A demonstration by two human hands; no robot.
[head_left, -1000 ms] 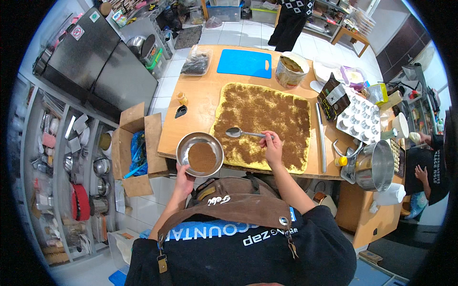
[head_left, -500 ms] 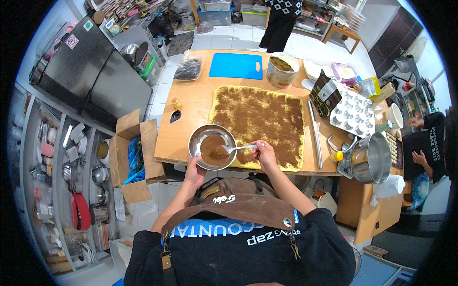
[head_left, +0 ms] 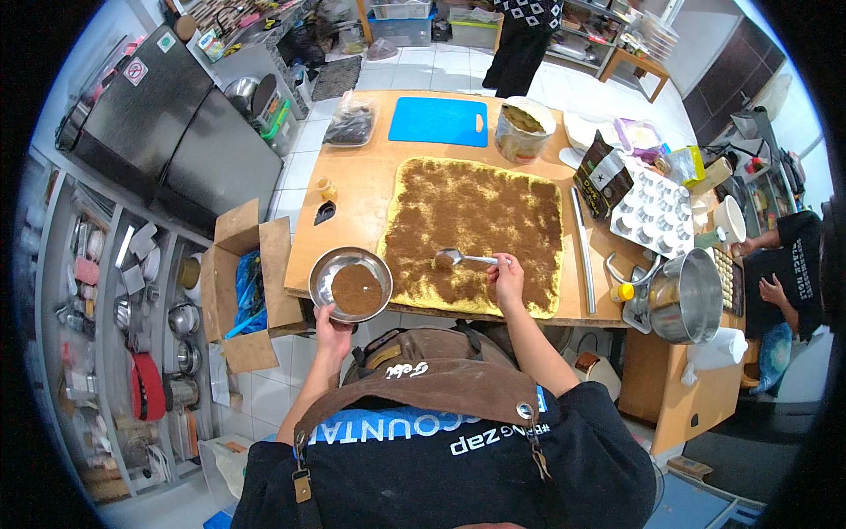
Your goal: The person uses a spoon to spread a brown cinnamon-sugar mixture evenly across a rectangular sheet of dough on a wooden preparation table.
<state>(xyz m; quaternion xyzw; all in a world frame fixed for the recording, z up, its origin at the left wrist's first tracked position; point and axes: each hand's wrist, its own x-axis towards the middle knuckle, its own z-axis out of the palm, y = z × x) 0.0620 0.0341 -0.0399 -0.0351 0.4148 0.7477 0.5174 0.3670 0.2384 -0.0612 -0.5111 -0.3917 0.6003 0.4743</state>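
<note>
My left hand (head_left: 331, 328) grips a steel bowl (head_left: 323, 269) of brown powder (head_left: 354, 289), held beside the lower-left corner of a flattened rectangle of yellow dough (head_left: 493, 207) patchily covered in brown powder. My right hand (head_left: 506, 280) holds a metal spoon (head_left: 478, 259) by its handle, its head over the lower middle of the dough, with brown powder at the tip. A long metal rod (head_left: 583, 251) lies along the dough's right side.
The table (head_left: 330, 242) bears a blue board (head_left: 436, 121), tub (head_left: 524, 132), moulds tray (head_left: 652, 212) and mixing bowl (head_left: 692, 300). An open box (head_left: 251, 291) stands left, beside shelves and a fridge. One person (head_left: 515, 48) stands beyond the table, another (head_left: 784, 273) at right.
The spoon went from over the dough into the bowl, then back out over the dough. The bowl moved right to meet it, then back leftward.
</note>
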